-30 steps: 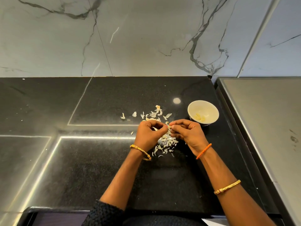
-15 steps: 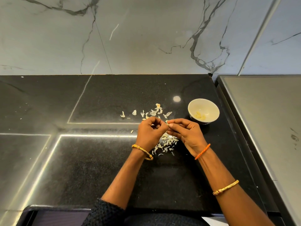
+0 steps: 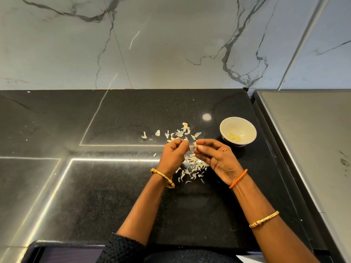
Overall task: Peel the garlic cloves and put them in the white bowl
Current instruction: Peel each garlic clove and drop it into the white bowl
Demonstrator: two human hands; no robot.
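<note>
A garlic clove (image 3: pixel 195 145) pinched at the right hand's (image 3: pixel 216 158) fingertips could slip and drop among the peels (image 3: pixel 193 164) littering the black surface (image 3: pixel 114 196), short of the white bowl (image 3: pixel 238 131) just beyond. The left hand (image 3: pixel 173 155), fingers curled, appears to pinch a scrap of skin beside it.

Bench (image 3: pixel 114 196): black, finely speckled, glossy. Wall (image 3: pixel 171 44) at 12 o'clock: pale grey marble with dark veining. White bowl (image 3: pixel 247 126) holds pale yellow cloves (image 3: pixel 234 137); off-white peels (image 3: pixel 193 164); orange wrist thread (image 3: pixel 238 178); gold bangles (image 3: pixel 163 178).
</note>
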